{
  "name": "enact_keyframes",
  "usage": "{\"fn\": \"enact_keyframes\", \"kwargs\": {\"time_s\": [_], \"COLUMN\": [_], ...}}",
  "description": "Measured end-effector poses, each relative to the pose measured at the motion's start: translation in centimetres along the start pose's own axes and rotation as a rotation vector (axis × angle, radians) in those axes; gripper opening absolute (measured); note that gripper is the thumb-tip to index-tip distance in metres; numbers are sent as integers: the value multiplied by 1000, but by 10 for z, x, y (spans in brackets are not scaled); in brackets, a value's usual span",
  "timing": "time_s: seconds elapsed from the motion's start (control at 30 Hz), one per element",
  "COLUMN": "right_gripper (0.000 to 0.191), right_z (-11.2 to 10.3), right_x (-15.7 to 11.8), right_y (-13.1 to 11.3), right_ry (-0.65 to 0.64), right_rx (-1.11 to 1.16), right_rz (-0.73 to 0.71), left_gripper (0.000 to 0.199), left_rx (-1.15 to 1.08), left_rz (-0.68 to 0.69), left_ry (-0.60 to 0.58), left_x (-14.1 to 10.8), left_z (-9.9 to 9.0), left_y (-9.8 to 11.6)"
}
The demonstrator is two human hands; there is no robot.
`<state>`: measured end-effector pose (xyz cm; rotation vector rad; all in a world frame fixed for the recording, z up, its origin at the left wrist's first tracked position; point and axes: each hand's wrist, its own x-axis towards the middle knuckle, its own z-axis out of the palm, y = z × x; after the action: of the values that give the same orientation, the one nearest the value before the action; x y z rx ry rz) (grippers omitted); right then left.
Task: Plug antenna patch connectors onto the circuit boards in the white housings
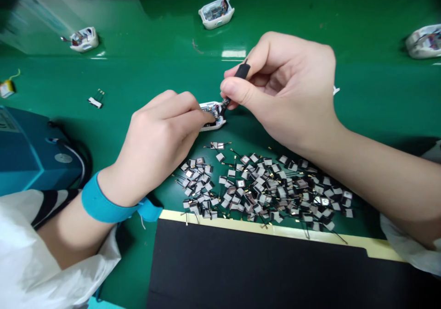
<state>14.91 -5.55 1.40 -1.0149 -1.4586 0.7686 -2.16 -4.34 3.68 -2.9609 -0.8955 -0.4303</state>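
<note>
Near the middle of the bench, a small white plastic housing (214, 124) lies open side up, showing a circuit board and wires. My left hand (161, 134) is closed on it, index fingertip pressing into the open side; the housing's left end is hidden behind my fingers. Between thumb and fingers, my right hand (289, 79) pinches a slim black tool (242, 71), its exact kind unclear. The tool slants down to the housing's right end, where its dark tip touches or nearly touches the parts inside. A blue wrist strap (106, 203) circles my left wrist.
Many small square modules with short black cables (262, 185) are heaped before my hands, beside a black mat (255, 263) with a yellow edge. More open housings (216, 14) stand farther back. Left are a blue box (31, 148), a yellow battery-like piece (7, 88) and a small white connector (95, 101).
</note>
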Motion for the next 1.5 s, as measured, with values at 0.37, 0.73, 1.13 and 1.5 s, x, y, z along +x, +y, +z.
{"fn": "enact_keyframes", "kwargs": {"time_s": [0.37, 0.73, 1.13, 1.5], "right_gripper": [22, 23, 19, 20], "right_z": [1, -1, -1, -2], "right_x": [0, 1, 0, 2], "right_y": [2, 0, 0, 3], "right_ry": [-19, -10, -25, -71], "right_rx": [11, -16, -31, -78], "right_rz": [-8, -5, -14, -14], "left_gripper": [21, 21, 19, 18], "left_rx": [-40, -61, -70, -87], "left_rz": [-12, -36, -13, -28], "left_ry": [9, 24, 29, 31], "left_x": [0, -1, 0, -1], "left_z": [0, 2, 2, 2], "left_y": [-1, 0, -1, -1]}}
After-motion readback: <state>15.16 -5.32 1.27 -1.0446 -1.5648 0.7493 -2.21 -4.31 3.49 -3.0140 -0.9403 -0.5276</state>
